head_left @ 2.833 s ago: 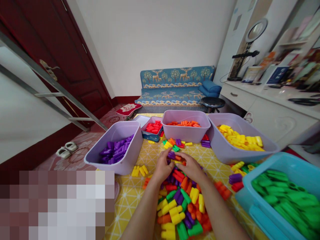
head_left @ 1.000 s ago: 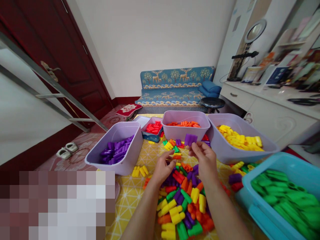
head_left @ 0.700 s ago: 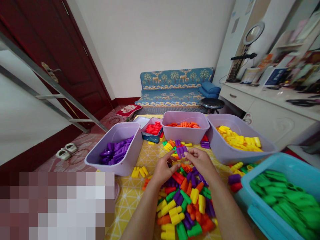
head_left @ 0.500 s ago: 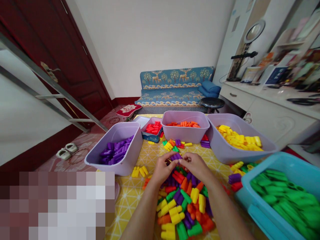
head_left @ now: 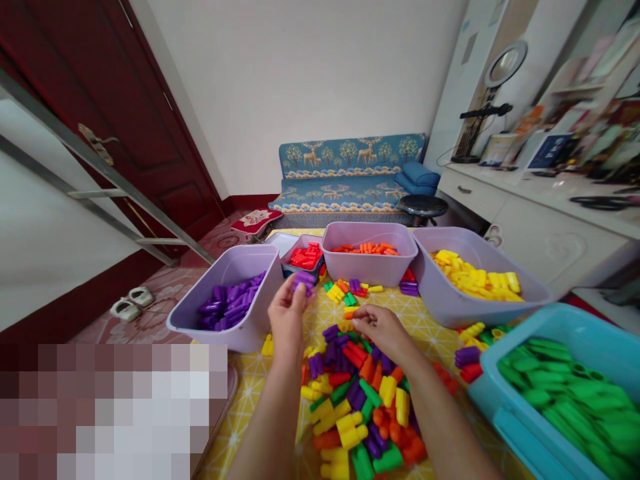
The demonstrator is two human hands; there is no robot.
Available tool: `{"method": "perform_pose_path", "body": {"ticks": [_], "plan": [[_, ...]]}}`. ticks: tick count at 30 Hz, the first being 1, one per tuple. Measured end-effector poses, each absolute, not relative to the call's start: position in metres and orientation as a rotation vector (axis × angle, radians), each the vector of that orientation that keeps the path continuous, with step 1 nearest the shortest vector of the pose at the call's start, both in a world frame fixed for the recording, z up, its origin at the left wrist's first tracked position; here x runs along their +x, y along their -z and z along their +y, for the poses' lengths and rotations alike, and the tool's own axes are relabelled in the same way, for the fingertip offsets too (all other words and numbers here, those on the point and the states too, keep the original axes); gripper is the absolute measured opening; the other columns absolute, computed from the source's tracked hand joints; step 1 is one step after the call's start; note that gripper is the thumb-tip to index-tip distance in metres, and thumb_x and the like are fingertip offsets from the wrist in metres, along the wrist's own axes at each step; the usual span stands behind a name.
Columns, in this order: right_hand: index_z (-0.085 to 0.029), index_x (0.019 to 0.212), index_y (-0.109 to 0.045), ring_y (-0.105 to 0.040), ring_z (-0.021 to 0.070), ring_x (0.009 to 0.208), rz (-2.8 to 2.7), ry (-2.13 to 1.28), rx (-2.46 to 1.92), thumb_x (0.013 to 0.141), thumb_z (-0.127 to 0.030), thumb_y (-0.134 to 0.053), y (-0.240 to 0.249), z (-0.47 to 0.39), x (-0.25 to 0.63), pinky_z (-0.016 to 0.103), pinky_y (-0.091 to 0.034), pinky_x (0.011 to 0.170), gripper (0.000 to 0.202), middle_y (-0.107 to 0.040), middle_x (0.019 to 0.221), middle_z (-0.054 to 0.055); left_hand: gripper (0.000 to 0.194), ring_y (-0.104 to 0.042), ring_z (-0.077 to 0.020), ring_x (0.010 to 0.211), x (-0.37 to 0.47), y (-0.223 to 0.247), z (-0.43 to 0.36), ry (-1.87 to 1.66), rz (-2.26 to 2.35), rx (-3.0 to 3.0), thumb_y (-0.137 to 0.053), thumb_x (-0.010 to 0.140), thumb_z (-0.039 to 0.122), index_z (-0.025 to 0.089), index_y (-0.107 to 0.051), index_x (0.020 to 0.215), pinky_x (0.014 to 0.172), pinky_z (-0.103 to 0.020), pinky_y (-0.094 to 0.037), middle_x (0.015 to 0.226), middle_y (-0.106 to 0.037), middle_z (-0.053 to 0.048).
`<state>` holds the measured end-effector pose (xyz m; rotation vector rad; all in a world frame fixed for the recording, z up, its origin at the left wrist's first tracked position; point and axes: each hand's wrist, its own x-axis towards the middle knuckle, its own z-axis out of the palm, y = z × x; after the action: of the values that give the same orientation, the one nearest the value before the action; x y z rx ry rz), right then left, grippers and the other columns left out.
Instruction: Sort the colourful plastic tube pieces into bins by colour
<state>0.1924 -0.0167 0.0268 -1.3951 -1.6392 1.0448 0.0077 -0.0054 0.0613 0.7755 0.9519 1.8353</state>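
Purple plastic pieces (head_left: pixel 304 283) are pinched in the fingertips of my left hand (head_left: pixel 287 313), raised between the purple-filled bin and the middle of the table. My right hand (head_left: pixel 380 327) has its fingers closed at a small orange piece (head_left: pixel 349 315) beyond the pile. A mixed pile of yellow, green, purple, orange and red pieces (head_left: pixel 357 393) lies between my forearms. To the left stands a lilac bin of purple pieces (head_left: pixel 230 303). A small box of red pieces (head_left: pixel 306 255) and a lilac bin of orange pieces (head_left: pixel 367 249) stand at the back.
At the right are a lilac bin of yellow pieces (head_left: pixel 477 277) and a turquoise bin of green pieces (head_left: pixel 575 393). Loose pieces lie beside them on the yellow patterned tablecloth (head_left: pixel 245 393). A blue sofa (head_left: pixel 345 177) and a black stool (head_left: pixel 423 205) stand beyond.
My hands have moved apart. My left hand has gone left and up with the purple pieces, while my right hand has let go of them and closed at an orange piece.
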Motion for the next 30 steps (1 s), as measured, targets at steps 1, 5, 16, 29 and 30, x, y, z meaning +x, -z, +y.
{"method": "perform_pose_path", "body": {"ticks": [1, 5, 16, 29, 30], "plan": [[-0.016, 0.084, -0.065, -0.059, 0.0145, 0.059, -1.641, -1.039, -1.396, 0.074, -0.032, -0.058, -0.026, -0.016, 0.192, 0.025, -0.044, 0.056, 0.020, -0.065, 0.067, 0.002, 0.031, -0.067, -0.0125, 0.079, 0.001, -0.071, -0.006, -1.931, 0.896, 0.690, -0.072, 0.070, 0.024, 0.014, -0.063, 0.098, 0.080, -0.027, -0.054, 0.092, -0.068, -0.004], [-0.017, 0.082, -0.066, -0.061, 0.0148, 0.061, -1.662, -1.014, -1.378, 0.074, -0.032, -0.059, -0.020, -0.014, 0.193, 0.025, -0.046, 0.059, 0.018, -0.066, 0.068, 0.002, 0.013, -0.066, -0.0114, 0.089, -0.023, -0.102, -0.010, -2.144, 0.770, 0.392, -0.060, 0.074, 0.008, 0.013, -0.056, 0.085, 0.093, -0.026, -0.049, 0.084, -0.065, -0.003], [-0.019, 0.084, -0.066, -0.065, 0.0188, 0.075, -1.515, -0.735, -1.494, 0.074, -0.032, -0.056, -0.014, -0.007, 0.198, 0.030, -0.049, 0.071, 0.019, -0.070, 0.083, 0.005, 0.039, -0.056, -0.0257, 0.115, 0.019, -0.085, -0.026, -1.345, 1.103, 1.295, -0.057, 0.081, 0.037, 0.016, -0.060, 0.114, 0.104, -0.044, -0.037, 0.114, -0.064, -0.013], [-0.019, 0.104, -0.063, -0.057, 0.0280, 0.105, -1.536, -0.361, -1.723, 0.076, -0.031, -0.055, -0.005, -0.002, 0.236, 0.042, -0.043, 0.092, 0.031, -0.063, 0.111, 0.014, 0.038, -0.056, -0.0284, 0.109, 0.055, -0.025, -0.027, -0.710, 1.668, 2.042, -0.058, 0.077, 0.023, 0.020, -0.063, 0.114, 0.095, -0.039, -0.040, 0.121, -0.058, -0.015], [-0.019, 0.105, -0.063, -0.058, 0.0272, 0.104, -1.551, -0.379, -1.742, 0.076, -0.031, -0.056, -0.003, -0.001, 0.237, 0.041, -0.043, 0.092, 0.031, -0.063, 0.112, 0.014, 0.035, -0.059, -0.0273, 0.103, 0.052, -0.023, -0.024, -0.750, 1.732, 1.993, -0.055, 0.078, 0.020, 0.019, -0.064, 0.112, 0.091, -0.037, -0.042, 0.114, -0.062, -0.015]]}}
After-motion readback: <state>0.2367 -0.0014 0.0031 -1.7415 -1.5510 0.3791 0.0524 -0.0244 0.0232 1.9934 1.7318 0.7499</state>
